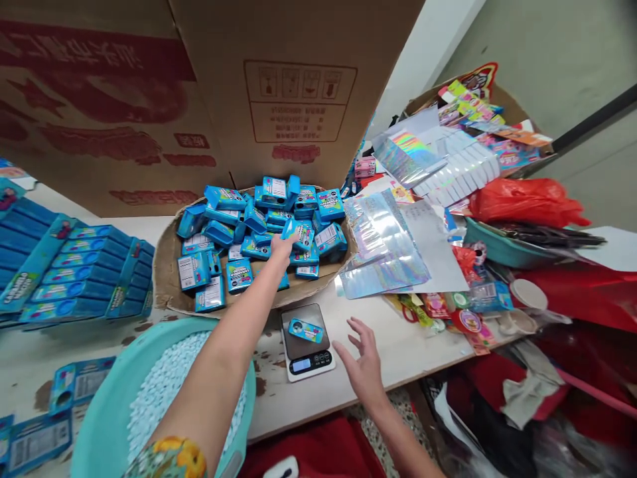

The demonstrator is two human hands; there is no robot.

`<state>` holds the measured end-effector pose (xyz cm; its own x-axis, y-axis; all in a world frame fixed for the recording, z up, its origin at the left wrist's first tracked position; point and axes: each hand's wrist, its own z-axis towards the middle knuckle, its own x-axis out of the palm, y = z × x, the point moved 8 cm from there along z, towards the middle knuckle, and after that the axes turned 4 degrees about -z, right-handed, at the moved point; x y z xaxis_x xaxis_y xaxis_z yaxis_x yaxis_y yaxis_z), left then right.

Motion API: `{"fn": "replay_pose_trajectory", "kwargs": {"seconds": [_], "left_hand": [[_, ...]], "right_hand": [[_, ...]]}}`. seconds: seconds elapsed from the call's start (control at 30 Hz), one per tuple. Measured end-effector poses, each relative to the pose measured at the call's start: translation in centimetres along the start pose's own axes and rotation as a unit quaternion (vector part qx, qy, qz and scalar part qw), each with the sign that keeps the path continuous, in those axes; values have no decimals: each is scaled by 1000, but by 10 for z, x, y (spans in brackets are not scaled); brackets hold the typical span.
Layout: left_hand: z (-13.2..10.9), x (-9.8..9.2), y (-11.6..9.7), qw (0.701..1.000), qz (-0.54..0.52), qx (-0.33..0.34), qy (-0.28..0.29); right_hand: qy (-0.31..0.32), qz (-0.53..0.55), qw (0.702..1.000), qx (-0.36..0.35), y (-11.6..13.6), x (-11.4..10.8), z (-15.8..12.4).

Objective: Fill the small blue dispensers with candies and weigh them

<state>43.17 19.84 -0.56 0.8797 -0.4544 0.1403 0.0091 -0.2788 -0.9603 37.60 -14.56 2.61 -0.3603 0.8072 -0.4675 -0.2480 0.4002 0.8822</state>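
Observation:
My left hand reaches across into a shallow cardboard tray heaped with small blue candy boxes. Its fingers are closed on one blue candy box at the top of the heap; the fingertips are partly hidden. My right hand hovers over the table with fingers apart, holding nothing. Just left of it stands a small digital scale with a lit display, and a single blue box lies on its plate. Below my left forearm is a turquoise basin of small pale candies.
A large cardboard carton rises behind the tray. At left are stacked blue display boxes and flat blue packs. Shiny holographic sheets, a green bowl with a red bag, and loose packets crowd the right.

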Motion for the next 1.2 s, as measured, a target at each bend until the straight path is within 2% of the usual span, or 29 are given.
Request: {"fn": "replay_pose_trajectory", "kwargs": {"seconds": [0.1,0.2,0.27,0.33,0.4,0.5,0.57,0.67,0.73,0.8,0.87,0.93,1.0,1.03,1.07,1.1,1.13,1.2], "left_hand": [[-27,-24,-37,995,80,63,3],[-85,-59,-80,980,127,149,35],[-130,-90,-92,984,96,143,45],[-171,-121,-84,996,23,61,65],[-206,-149,-60,992,-82,-74,67],[-247,-185,-19,940,-234,-246,-11],[-266,-202,-1,904,-302,-295,-68],[-286,-215,10,876,-357,-310,-97],[-300,-217,18,874,-348,-331,-77],[-313,-215,29,881,-308,-359,-22],[-320,-215,42,895,-238,-373,57],[-312,-227,54,924,-102,-351,115],[-283,-254,57,956,111,-249,113],[-265,-269,51,954,230,-169,88],[-248,-282,43,934,343,-87,53],[-235,-291,37,898,440,-22,21],[-226,-298,36,855,519,17,-1],[-221,-307,45,785,619,27,-14]], "right_hand": [[-13,-6,1000,-20,13,-7,6],[-16,2,997,-75,52,-1,4],[-17,1,992,-126,87,7,-4],[9,9,987,-158,116,22,-14],[41,49,985,-158,130,38,-24],[83,135,979,-129,128,61,-42],[120,167,973,-107,120,77,-58],[172,176,964,-97,112,99,-86],[181,160,962,-127,115,106,-101],[190,120,956,-187,124,107,-111],[234,89,936,-247,134,109,-118],[291,93,916,-259,138,109,-124],[308,107,926,-189,129,106,-125],[302,109,938,-131,121,104,-126],[293,111,947,-69,111,101,-128],[285,112,952,-11,101,99,-133],[279,116,953,35,93,98,-139],[276,123,950,86,84,98,-152]]}}
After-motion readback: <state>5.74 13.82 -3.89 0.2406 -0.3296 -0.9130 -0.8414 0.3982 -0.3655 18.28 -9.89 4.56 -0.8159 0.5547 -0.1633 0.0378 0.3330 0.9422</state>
